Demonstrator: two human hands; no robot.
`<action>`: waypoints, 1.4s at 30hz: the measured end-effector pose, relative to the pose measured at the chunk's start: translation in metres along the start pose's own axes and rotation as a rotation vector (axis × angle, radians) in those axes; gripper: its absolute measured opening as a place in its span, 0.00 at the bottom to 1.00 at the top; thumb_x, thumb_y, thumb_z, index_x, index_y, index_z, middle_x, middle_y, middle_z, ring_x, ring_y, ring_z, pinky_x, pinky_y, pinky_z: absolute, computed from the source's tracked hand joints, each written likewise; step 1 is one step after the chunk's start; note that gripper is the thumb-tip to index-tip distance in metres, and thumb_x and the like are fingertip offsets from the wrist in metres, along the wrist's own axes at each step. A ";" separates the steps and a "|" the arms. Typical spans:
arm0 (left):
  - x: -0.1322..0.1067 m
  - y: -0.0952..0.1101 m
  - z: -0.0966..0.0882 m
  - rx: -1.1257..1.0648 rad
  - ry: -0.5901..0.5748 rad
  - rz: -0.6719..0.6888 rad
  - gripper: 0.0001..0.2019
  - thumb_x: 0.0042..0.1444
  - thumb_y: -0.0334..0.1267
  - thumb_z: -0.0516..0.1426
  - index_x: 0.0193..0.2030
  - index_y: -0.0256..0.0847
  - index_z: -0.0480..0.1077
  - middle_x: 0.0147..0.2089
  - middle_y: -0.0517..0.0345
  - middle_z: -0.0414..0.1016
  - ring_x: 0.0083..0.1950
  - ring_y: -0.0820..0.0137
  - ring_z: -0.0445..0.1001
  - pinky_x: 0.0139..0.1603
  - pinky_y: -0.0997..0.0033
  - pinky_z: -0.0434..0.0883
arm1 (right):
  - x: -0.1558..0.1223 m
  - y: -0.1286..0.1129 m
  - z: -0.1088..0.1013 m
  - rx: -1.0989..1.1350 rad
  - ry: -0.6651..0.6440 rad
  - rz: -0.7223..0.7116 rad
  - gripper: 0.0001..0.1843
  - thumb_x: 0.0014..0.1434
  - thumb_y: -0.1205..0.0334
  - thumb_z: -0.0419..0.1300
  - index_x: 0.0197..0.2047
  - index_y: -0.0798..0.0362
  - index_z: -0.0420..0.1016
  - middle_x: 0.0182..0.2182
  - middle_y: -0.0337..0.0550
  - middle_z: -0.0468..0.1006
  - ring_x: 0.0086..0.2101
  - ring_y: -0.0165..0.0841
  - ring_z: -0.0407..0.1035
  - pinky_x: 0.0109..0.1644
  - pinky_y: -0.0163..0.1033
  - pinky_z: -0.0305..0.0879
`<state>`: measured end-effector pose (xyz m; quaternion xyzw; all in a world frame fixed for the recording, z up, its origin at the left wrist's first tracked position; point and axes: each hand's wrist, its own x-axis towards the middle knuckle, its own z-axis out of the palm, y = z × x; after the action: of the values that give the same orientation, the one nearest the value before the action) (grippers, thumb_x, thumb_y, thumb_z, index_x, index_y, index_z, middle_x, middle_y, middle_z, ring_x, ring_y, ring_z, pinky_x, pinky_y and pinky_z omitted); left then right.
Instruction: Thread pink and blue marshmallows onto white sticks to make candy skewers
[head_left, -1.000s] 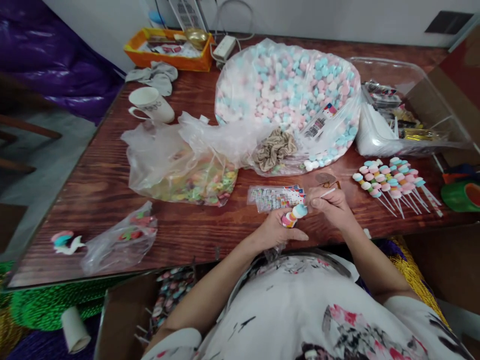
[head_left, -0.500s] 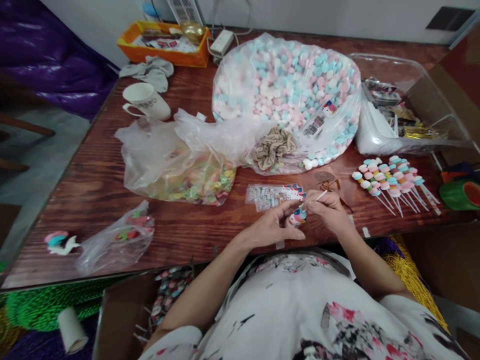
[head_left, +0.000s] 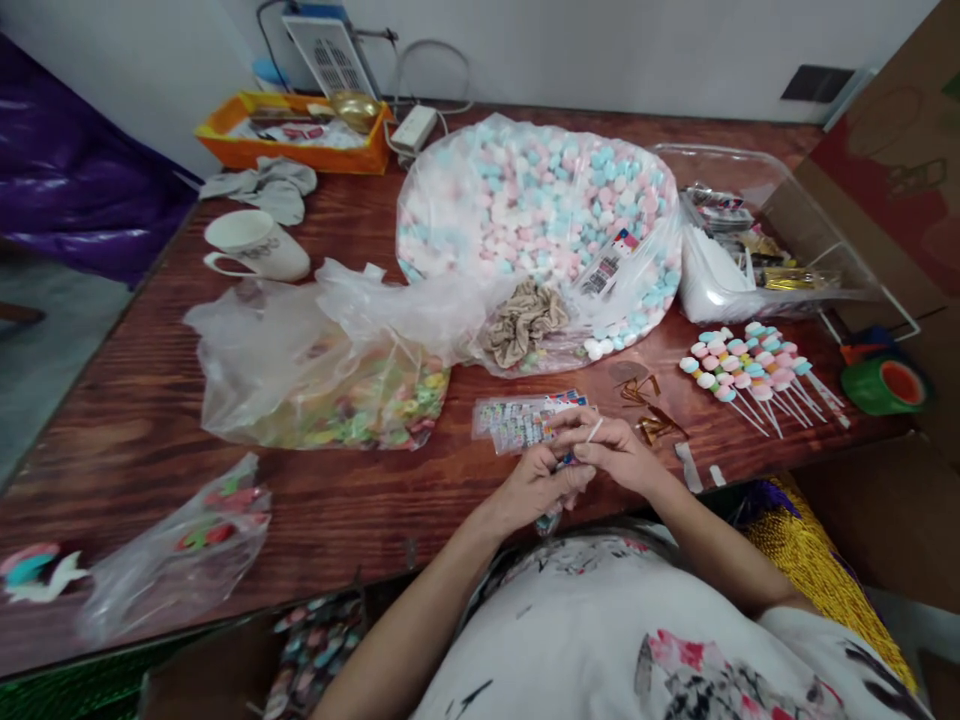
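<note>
My left hand (head_left: 536, 485) and my right hand (head_left: 611, 450) meet at the near edge of the wooden table (head_left: 135, 420). Both are closed round a marshmallow skewer; only its white stick (head_left: 594, 430) and a bit of colour show between the fingers. A clear wrapper (head_left: 549, 520) hangs below my left hand. Just beyond the hands lies a stack of small printed packets (head_left: 517, 420). Several finished marshmallow skewers (head_left: 742, 365) lie in a row to the right, with gold twist ties (head_left: 649, 415) between them and my hands.
A big clear bag of pink, blue and white marshmallows (head_left: 525, 200) fills the table's middle, a beige scrunchie (head_left: 525, 320) at its mouth. A bag of coloured candies (head_left: 352, 400), a white mug (head_left: 251, 245), an orange tray (head_left: 292, 130), green tape (head_left: 885, 385) and a clear box (head_left: 780, 250) surround it.
My hands have closed tighter over the skewer, hiding the marshmallows that showed before. The camera has tilted up and shifted, so the table contents sit lower and further left.
</note>
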<state>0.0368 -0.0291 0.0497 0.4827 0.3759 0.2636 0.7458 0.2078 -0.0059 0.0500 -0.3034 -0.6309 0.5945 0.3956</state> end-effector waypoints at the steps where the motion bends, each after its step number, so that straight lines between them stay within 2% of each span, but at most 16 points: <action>1: 0.001 0.000 0.001 0.003 0.011 -0.016 0.22 0.51 0.57 0.61 0.33 0.36 0.68 0.21 0.65 0.66 0.18 0.82 0.60 0.18 0.81 0.54 | -0.001 -0.001 -0.002 0.006 0.046 -0.007 0.16 0.61 0.49 0.59 0.48 0.46 0.79 0.49 0.46 0.75 0.51 0.37 0.66 0.60 0.49 0.58; 4: 0.004 0.001 0.004 0.015 0.041 -0.051 0.23 0.51 0.58 0.60 0.32 0.37 0.67 0.23 0.64 0.66 0.20 0.80 0.64 0.18 0.82 0.54 | -0.002 -0.007 -0.011 -0.002 0.195 -0.051 0.16 0.60 0.51 0.60 0.49 0.46 0.78 0.45 0.44 0.76 0.47 0.35 0.68 0.54 0.43 0.63; 6: 0.006 0.003 0.005 0.001 0.033 -0.059 0.23 0.52 0.58 0.59 0.35 0.37 0.67 0.24 0.64 0.67 0.20 0.80 0.64 0.18 0.82 0.55 | -0.002 -0.012 -0.015 -0.046 0.186 -0.065 0.11 0.60 0.53 0.61 0.39 0.49 0.81 0.35 0.42 0.75 0.38 0.32 0.69 0.44 0.38 0.64; 8: 0.006 0.005 0.005 -0.026 -0.005 -0.058 0.22 0.54 0.57 0.59 0.41 0.37 0.67 0.27 0.62 0.69 0.22 0.79 0.66 0.20 0.81 0.58 | -0.002 -0.015 -0.017 -0.082 0.166 -0.059 0.12 0.60 0.55 0.61 0.29 0.52 0.79 0.28 0.39 0.72 0.31 0.30 0.66 0.38 0.36 0.62; 10: 0.006 0.007 0.004 -0.054 -0.051 -0.054 0.23 0.55 0.55 0.59 0.47 0.38 0.67 0.32 0.58 0.73 0.28 0.77 0.71 0.25 0.79 0.64 | -0.002 -0.016 -0.018 -0.068 0.224 -0.055 0.15 0.60 0.55 0.60 0.25 0.53 0.76 0.25 0.38 0.70 0.28 0.29 0.64 0.35 0.36 0.60; 12: 0.006 0.008 0.002 -0.082 -0.078 -0.061 0.22 0.55 0.55 0.59 0.47 0.38 0.69 0.37 0.54 0.75 0.35 0.74 0.74 0.32 0.77 0.68 | -0.004 -0.016 -0.019 -0.017 0.316 -0.065 0.15 0.60 0.57 0.61 0.24 0.54 0.74 0.25 0.38 0.69 0.28 0.28 0.63 0.35 0.35 0.60; 14: 0.006 0.007 0.002 -0.123 -0.070 -0.092 0.21 0.55 0.54 0.59 0.44 0.37 0.70 0.38 0.53 0.75 0.35 0.73 0.75 0.34 0.77 0.68 | -0.006 -0.014 -0.019 0.027 0.366 -0.068 0.12 0.59 0.58 0.62 0.25 0.54 0.74 0.26 0.38 0.69 0.29 0.28 0.63 0.35 0.35 0.60; 18: 0.011 0.000 0.008 -0.205 0.017 -0.130 0.19 0.54 0.53 0.61 0.38 0.36 0.70 0.30 0.56 0.75 0.26 0.76 0.72 0.26 0.79 0.65 | -0.008 -0.010 -0.013 0.152 0.420 0.017 0.06 0.56 0.59 0.63 0.34 0.52 0.74 0.27 0.35 0.71 0.25 0.25 0.64 0.31 0.32 0.62; 23: 0.017 -0.010 0.019 -0.170 0.159 -0.083 0.19 0.51 0.53 0.62 0.33 0.35 0.71 0.25 0.58 0.74 0.21 0.77 0.69 0.20 0.81 0.60 | -0.008 -0.006 -0.009 0.095 0.422 0.034 0.09 0.54 0.58 0.64 0.29 0.52 0.71 0.22 0.33 0.69 0.22 0.25 0.62 0.28 0.31 0.62; 25: 0.018 -0.011 0.020 -0.175 0.211 -0.050 0.18 0.51 0.52 0.62 0.33 0.35 0.71 0.24 0.60 0.73 0.21 0.78 0.68 0.21 0.81 0.62 | -0.011 -0.002 -0.011 0.083 0.448 0.029 0.08 0.54 0.58 0.64 0.30 0.52 0.73 0.24 0.35 0.71 0.25 0.26 0.65 0.31 0.32 0.64; 29: 0.019 -0.009 0.018 -0.165 0.319 0.017 0.19 0.53 0.54 0.60 0.35 0.37 0.71 0.22 0.64 0.68 0.20 0.80 0.63 0.21 0.81 0.60 | -0.026 0.010 -0.009 0.162 0.565 0.011 0.12 0.55 0.56 0.64 0.44 0.48 0.77 0.35 0.39 0.77 0.35 0.29 0.70 0.40 0.36 0.67; 31: 0.020 -0.008 0.018 -0.093 0.335 0.067 0.19 0.53 0.54 0.59 0.33 0.37 0.71 0.22 0.65 0.66 0.21 0.80 0.61 0.22 0.80 0.60 | -0.032 0.014 -0.002 0.106 0.566 -0.015 0.13 0.54 0.58 0.65 0.44 0.48 0.78 0.36 0.40 0.77 0.36 0.31 0.70 0.41 0.36 0.67; 34: 0.020 -0.008 0.020 0.048 0.312 0.122 0.20 0.55 0.54 0.58 0.30 0.36 0.69 0.24 0.65 0.63 0.24 0.79 0.60 0.26 0.79 0.62 | -0.033 0.015 0.007 -0.082 0.599 -0.107 0.02 0.54 0.63 0.65 0.34 0.50 0.79 0.31 0.39 0.74 0.33 0.29 0.68 0.38 0.36 0.65; 38: 0.015 -0.007 0.018 0.098 0.213 0.069 0.21 0.58 0.56 0.54 0.33 0.37 0.68 0.26 0.64 0.64 0.25 0.78 0.60 0.26 0.78 0.63 | -0.027 0.010 0.011 -0.272 0.604 -0.238 0.04 0.56 0.67 0.62 0.31 0.51 0.77 0.27 0.38 0.72 0.29 0.28 0.67 0.34 0.35 0.64; 40: 0.011 -0.005 0.012 0.060 0.116 0.019 0.21 0.59 0.56 0.54 0.34 0.37 0.68 0.27 0.63 0.66 0.25 0.78 0.62 0.27 0.78 0.62 | -0.025 0.009 0.012 -0.286 0.573 -0.225 0.03 0.56 0.66 0.62 0.31 0.51 0.76 0.28 0.39 0.72 0.28 0.28 0.68 0.32 0.35 0.65; 42: 0.008 -0.004 0.006 0.008 0.010 -0.046 0.22 0.59 0.56 0.53 0.33 0.36 0.68 0.28 0.60 0.69 0.26 0.78 0.64 0.27 0.79 0.62 | -0.025 0.013 0.015 -0.166 0.527 -0.123 0.04 0.57 0.62 0.62 0.31 0.51 0.75 0.29 0.39 0.72 0.24 0.26 0.68 0.27 0.34 0.64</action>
<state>0.0462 -0.0275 0.0455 0.4755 0.3916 0.2472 0.7480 0.2064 -0.0333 0.0344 -0.4401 -0.5699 0.4165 0.5551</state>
